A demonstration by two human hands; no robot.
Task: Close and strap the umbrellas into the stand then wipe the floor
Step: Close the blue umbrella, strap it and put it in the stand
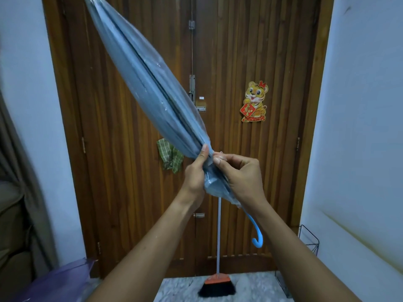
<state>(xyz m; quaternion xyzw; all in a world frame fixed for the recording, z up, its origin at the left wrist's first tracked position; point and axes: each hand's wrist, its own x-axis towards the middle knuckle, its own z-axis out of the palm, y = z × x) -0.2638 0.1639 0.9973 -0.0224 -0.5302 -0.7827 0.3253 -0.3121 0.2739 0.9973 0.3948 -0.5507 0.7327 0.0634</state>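
Gripping the gathered canopy near its lower end, the left hand is curled closed around the blue umbrella, thumb pressed up along the folded fabric. The right hand is also closed on the umbrella, on the opposite side of the same bunched section; its fingertips pinch at the fabric just beside the left thumb. Whether a strap lies between those fingertips cannot be determined.

The umbrella is folded shut and held in the air on a diagonal: its tip end runs up and to the left out of the top edge of the view, and its curved blue handle hangs down and to the right below the right wrist, clear of the floor.

A wooden door fills the background. A green checked cloth hangs on it just left of the hands, and a tiger decoration is fixed to it on the right. A broom stands against the door directly below the hands, bristles on the pale floor. A black wire stand sits against the right wall, near the hanging handle but apart from it. A purple umbrella lies at the lower left beside a curtain. Open floor is visible between the broom and the wire stand.
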